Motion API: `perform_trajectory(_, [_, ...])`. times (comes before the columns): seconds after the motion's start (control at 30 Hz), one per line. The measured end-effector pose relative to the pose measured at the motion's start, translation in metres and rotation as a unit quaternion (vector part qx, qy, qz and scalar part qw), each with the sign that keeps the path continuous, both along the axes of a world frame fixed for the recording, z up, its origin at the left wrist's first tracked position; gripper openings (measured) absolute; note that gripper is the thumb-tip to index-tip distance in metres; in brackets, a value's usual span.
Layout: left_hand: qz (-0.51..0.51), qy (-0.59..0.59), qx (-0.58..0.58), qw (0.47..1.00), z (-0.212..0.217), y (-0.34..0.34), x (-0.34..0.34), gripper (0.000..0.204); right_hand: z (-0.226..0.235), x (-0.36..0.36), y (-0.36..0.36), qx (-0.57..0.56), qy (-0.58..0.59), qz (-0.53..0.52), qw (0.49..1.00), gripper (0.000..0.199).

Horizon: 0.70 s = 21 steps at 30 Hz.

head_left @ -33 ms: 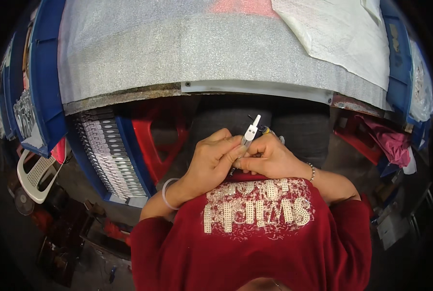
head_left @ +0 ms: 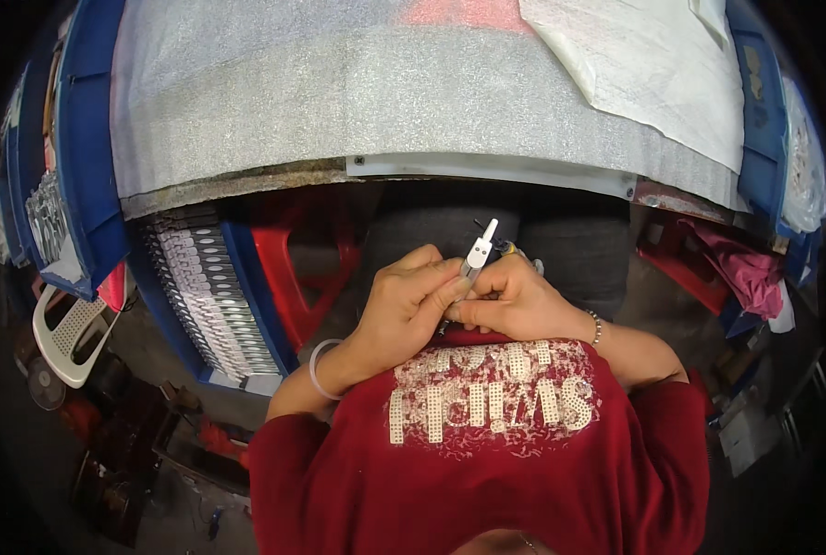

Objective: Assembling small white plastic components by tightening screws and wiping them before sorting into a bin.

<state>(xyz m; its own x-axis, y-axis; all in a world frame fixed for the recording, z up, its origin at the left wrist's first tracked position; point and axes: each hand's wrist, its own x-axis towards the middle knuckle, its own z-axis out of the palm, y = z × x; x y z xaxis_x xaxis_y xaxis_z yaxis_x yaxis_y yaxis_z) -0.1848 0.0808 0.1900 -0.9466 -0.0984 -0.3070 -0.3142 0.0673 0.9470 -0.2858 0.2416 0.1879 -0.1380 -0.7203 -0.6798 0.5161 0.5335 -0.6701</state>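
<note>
Both hands meet in front of my red shirt (head_left: 487, 490), above my lap. Between them stands a small tool-like piece (head_left: 480, 252) with a white, tapered head, two dark dots and a greyish lower part; its exact kind I cannot make out. My left hand (head_left: 413, 291) pinches its lower end between thumb and fingers. Curled against it from the other side, my right hand (head_left: 515, 301) has its fingers closed around something mostly hidden. A dark blue and yellow end (head_left: 505, 247) pokes out above the right hand, beside the white head.
Ahead lies a table (head_left: 339, 102) covered in grey foam sheet, with a white cloth (head_left: 644, 74) at its right. A blue tray (head_left: 214, 287) of closely lined-up metal and white pieces sits lower left, next to a red stool (head_left: 307, 268). Blue bins (head_left: 94, 139) flank the table.
</note>
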Motion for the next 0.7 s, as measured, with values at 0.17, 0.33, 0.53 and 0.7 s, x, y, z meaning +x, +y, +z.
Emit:
perform_trajectory(0.17, [-0.010,-0.006,0.004,1.000,-0.001,-0.002,-0.001,0.014,-0.004,0.000,0.001,-0.020,0.008,0.008,1.000,0.017])
perform_trajectory(0.33, [-0.051,-0.074,0.091,0.992,-0.008,-0.013,-0.009,0.018,-0.003,-0.007,-0.004,-0.008,-0.019,0.014,1.000,0.018])
perform_trajectory(0.53, [-0.004,-0.179,0.549,0.816,-0.042,-0.029,-0.004,0.037,0.001,-0.015,-0.021,-0.013,-0.134,0.030,0.990,0.023])
perform_trajectory(0.7, [0.027,-0.091,0.647,0.757,-0.058,-0.028,0.010,0.028,0.006,-0.016,-0.025,-0.011,0.014,0.031,0.999,0.021])
